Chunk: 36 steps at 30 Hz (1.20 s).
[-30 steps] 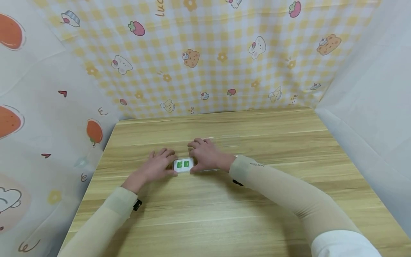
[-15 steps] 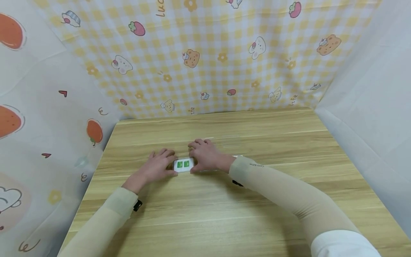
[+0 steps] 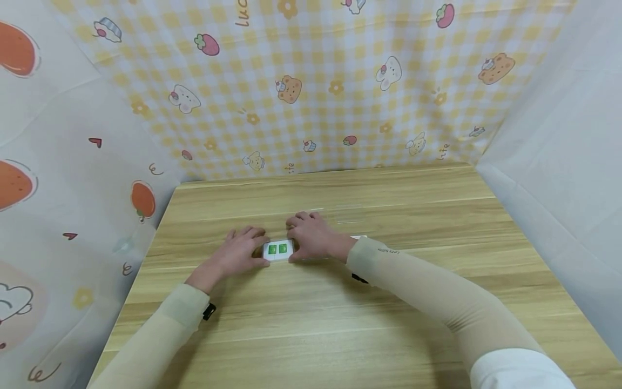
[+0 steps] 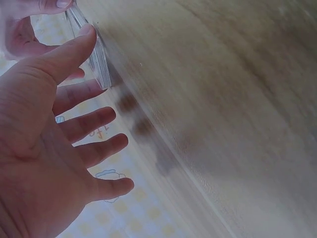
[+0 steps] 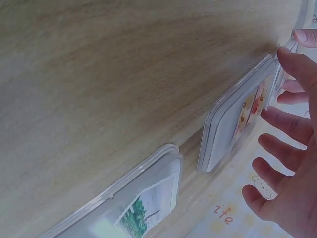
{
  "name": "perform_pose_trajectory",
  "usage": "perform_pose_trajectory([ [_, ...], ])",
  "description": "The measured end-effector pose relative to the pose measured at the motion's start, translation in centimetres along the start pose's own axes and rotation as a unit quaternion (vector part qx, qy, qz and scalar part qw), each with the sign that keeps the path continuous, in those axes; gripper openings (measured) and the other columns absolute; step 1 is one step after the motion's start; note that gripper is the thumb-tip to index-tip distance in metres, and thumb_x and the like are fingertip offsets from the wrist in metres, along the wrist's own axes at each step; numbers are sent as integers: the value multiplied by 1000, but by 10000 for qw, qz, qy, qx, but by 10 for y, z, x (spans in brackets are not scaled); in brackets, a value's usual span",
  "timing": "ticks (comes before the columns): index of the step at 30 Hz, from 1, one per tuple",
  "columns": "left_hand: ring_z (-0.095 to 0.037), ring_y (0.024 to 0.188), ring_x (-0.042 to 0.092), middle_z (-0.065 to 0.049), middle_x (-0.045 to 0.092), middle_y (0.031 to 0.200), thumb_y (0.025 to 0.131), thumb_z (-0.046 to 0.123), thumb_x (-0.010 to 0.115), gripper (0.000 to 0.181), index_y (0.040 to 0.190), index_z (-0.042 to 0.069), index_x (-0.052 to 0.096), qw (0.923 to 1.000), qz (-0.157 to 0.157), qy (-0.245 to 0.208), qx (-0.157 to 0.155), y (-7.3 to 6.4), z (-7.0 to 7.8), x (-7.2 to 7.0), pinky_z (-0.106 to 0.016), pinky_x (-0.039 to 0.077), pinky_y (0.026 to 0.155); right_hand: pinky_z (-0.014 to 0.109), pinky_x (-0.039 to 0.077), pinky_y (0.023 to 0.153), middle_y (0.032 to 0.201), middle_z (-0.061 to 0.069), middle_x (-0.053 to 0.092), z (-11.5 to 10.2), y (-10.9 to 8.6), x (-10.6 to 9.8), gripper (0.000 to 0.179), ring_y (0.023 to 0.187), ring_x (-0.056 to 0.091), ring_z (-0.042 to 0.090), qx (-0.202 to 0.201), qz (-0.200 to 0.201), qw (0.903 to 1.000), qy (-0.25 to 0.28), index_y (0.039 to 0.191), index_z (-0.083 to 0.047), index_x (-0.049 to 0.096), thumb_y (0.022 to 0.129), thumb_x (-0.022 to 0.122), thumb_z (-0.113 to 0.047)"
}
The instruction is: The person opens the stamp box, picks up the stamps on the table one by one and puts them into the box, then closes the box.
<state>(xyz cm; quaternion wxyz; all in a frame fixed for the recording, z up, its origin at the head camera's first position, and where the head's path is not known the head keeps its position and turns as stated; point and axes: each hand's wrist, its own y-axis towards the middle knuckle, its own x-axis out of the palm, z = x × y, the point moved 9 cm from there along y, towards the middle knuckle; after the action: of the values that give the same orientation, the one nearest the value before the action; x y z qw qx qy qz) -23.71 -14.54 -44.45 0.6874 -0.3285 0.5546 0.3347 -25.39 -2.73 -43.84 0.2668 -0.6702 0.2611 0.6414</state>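
A small flat clear case with a white face and two green squares [image 3: 277, 255] lies on the wooden table between both hands. At its left end, my left hand [image 3: 232, 254] grips it, thumb on the near edge and index finger on the far one. My right hand [image 3: 313, 237] holds the opposite end the same way. In the left wrist view the clear case [image 4: 100, 62] appears edge-on between thumb and index finger, with the other fingers spread. Past the right thumb, the right wrist view shows only a thin slice of it.
Right beside the held case is another clear case with an orange-red picture [image 5: 249, 110], then a case with a green picture [image 5: 136, 218]. Behind the right hand lies a clear rectangular outline [image 3: 350, 220]. A patterned cloth [image 3: 340, 108] hangs along the table's back edge.
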Motion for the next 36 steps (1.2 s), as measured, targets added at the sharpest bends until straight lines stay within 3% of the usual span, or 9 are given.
perform_pose_trajectory([
  [9, -29, 127, 30, -8, 41, 136, 74, 51, 68, 64, 128, 18, 54, 9999, 122, -85, -35, 0, -1, -1, -65, 15, 96, 50, 27, 94, 132, -2, 42, 1, 2, 2, 57, 122, 30, 24, 74, -25, 10000, 17, 106, -26, 67, 67, 63, -67],
  [24, -35, 124, 34, -10, 39, 138, 76, 50, 67, 65, 130, 17, 52, 9998, 30, -184, -52, -1, -5, 5, -65, 23, 92, 51, 29, 93, 133, 0, 41, -4, 3, 5, 53, 122, 31, 26, 32, -137, 9996, -239, 95, -24, 67, 68, 61, -68],
  [29, -35, 124, 33, -9, 39, 138, 76, 50, 67, 65, 131, 18, 51, 9997, 23, -246, -80, -2, -4, 4, -67, 22, 92, 52, 29, 93, 134, 1, 41, -4, 1, 4, 56, 123, 31, 27, 51, -136, 9995, -278, 99, -23, 67, 68, 60, -69],
  [36, -33, 127, 31, -10, 35, 140, 76, 51, 67, 71, 135, 18, 45, 9975, 50, -671, -220, -3, -2, -5, -68, 17, 93, 54, 29, 94, 134, 3, 43, -2, -1, -5, 60, 123, 32, 28, 5, -30, 9995, -313, 109, -24, 64, 68, 60, -68],
])
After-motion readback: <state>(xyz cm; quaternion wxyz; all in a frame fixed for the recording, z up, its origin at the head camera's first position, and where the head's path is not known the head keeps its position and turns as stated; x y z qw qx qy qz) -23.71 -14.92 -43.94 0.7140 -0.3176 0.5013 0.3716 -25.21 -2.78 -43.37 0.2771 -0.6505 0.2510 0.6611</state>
